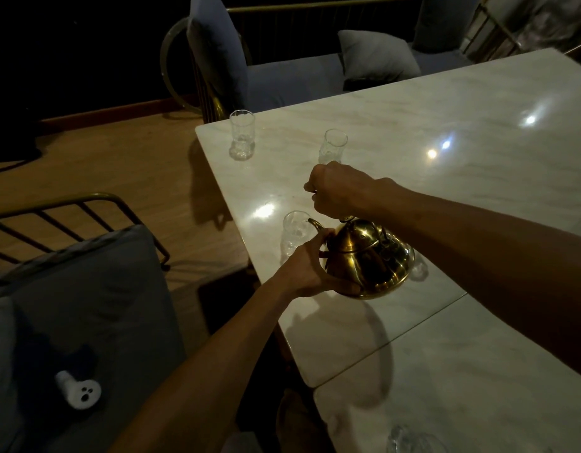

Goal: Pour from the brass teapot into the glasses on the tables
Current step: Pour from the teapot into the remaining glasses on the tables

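Note:
The brass teapot hangs tilted over the white marble table, its spout over the rim of the nearest glass. My right hand is closed on the teapot's handle from above. Cupped under the pot's left side and base is my left hand. Two more clear glasses stand upright farther away: one by the table's far left corner, one just beyond my right hand. A further glass shows at the bottom edge on the nearer table. No liquid stream is visible.
A second marble table butts against the first at the lower right. A grey cushioned seat with a brass frame stands at the left, a small white object lying on it. A grey sofa with cushions lies beyond the table.

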The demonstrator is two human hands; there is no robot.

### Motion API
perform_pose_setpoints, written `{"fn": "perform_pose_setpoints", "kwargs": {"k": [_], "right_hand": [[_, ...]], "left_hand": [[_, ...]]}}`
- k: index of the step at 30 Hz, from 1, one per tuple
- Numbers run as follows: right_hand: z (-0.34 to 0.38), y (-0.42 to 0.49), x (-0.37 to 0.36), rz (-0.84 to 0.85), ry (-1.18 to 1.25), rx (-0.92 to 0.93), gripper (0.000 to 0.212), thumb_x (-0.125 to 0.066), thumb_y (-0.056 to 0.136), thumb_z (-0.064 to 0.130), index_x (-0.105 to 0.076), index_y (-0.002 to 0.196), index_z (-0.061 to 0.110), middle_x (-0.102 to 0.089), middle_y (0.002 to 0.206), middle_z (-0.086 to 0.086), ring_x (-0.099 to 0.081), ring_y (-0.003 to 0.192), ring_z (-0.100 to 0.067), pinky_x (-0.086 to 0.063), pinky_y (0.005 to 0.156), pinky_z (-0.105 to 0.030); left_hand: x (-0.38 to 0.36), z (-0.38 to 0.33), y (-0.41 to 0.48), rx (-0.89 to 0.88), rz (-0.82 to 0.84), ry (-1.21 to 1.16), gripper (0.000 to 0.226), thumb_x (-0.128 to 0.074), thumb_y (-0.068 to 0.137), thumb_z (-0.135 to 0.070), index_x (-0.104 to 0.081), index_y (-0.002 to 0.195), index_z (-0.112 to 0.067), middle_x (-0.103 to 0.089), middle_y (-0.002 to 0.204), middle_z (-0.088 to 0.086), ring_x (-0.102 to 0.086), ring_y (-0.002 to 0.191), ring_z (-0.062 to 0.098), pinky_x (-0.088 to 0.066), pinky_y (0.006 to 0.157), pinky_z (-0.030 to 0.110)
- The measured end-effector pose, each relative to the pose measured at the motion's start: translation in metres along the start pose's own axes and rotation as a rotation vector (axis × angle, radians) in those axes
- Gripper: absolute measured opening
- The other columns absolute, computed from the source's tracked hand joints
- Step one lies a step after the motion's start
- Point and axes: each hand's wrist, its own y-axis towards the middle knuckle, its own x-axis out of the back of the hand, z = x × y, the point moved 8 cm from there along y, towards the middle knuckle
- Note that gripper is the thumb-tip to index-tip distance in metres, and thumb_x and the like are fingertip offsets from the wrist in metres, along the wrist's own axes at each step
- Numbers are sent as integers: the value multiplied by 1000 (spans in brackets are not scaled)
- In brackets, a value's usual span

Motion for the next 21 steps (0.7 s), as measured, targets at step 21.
{"fn": "perform_pose_setpoints", "kwargs": {"k": [21], "right_hand": [[-63,-52,32,-338,285,-132,28,-55,93,12,-65,117,2,-65,120,-19,-65,98,-29,-54,84,-32]], "left_hand": [[-11,-63,-6,-445,-21,633,129,-85,59,-63,-10,157,-24,-26,160,6,-26,146,23,-25,117,40]]}}
